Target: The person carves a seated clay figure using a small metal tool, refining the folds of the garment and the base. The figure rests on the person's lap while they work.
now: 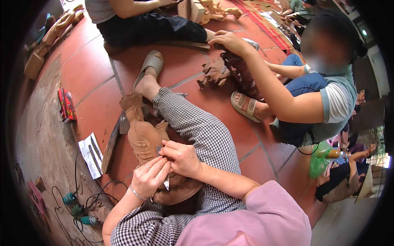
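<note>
A carved wooden figure (143,141) in light brown lies on its back across my lap and between my legs, its narrow end pointing away from me. My left hand (148,177), with a bracelet and a ring, is closed in a pinch over the figure's near part. A pale pointed tip of a small folded sheet (166,184) sticks out below its fingers. Against it, my right hand (183,158) is also closed, fingertips meeting the left ones. A grey scrap shows at its fingers; whether it belongs to the same sheet is hidden.
Left are a dark wooden board (110,151), white paper (91,155) with two dark strips, a red box (67,105), and green power tools (78,210) with tangled cables. A person (303,98) sits at the right, handling dark carved wood (240,71); another person (143,28) sits ahead.
</note>
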{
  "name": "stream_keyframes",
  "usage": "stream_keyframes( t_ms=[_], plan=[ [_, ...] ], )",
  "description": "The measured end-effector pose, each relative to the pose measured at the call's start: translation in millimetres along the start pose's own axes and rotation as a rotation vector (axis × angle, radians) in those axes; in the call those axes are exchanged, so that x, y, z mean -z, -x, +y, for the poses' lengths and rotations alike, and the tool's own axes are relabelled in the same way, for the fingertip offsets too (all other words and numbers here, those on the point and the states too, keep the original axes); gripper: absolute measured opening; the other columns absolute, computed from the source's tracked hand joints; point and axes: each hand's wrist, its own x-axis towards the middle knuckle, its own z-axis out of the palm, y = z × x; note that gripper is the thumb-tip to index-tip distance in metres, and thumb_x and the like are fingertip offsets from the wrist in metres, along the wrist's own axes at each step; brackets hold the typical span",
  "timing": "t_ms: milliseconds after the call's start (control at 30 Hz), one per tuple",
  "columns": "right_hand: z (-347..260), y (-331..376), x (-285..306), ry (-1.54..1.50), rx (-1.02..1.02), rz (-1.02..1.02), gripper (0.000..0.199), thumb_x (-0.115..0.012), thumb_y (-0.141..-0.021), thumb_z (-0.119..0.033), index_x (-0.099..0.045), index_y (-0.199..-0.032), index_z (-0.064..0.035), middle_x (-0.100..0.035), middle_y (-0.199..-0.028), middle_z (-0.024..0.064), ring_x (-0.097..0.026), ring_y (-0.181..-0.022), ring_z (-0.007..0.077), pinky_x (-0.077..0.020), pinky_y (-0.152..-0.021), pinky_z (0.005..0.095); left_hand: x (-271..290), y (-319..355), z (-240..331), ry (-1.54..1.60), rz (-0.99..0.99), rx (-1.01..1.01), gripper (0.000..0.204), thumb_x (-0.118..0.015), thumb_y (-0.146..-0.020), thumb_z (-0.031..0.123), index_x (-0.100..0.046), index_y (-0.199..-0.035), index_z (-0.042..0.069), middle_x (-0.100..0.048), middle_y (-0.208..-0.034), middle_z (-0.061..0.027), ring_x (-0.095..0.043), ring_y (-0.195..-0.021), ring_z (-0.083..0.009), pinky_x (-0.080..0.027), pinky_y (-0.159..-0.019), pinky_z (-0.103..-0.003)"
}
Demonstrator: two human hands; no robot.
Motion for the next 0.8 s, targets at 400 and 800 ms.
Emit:
stream_keyframes(
  t_ms=[400,800],
  plan=[
    [6,-7,2,-0.045,-0.041,0.057,0.026,-0.072,-0.076,-0.021,-0.074,-0.097,-0.0059,-0.068,-0.092,0.0074,-0.070,-0.077,0.0266,-0.0573,-0.062,0.0349,-2,-25,0,-0.044,0.035,0.008,0.020,-0.076,-0.079,0.009,-0.073,-0.097,0.000,-0.073,-0.099,-0.0112,-0.073,-0.097,-0.0267,-0.060,-0.080,-0.033],
    [2,-7,0,-0.056,-0.073,-0.002,0.031,-0.076,-0.072,-0.016,-0.075,-0.100,-0.0041,-0.071,-0.096,0.0111,-0.072,-0.088,0.0279,-0.0601,-0.070,0.0343,-5,-13,-2,-0.044,0.030,0.021,0.024,-0.071,-0.077,0.006,-0.073,-0.100,-0.001,-0.073,-0.103,-0.0121,-0.073,-0.101,-0.0250,-0.060,-0.083,-0.032]
  ],
)
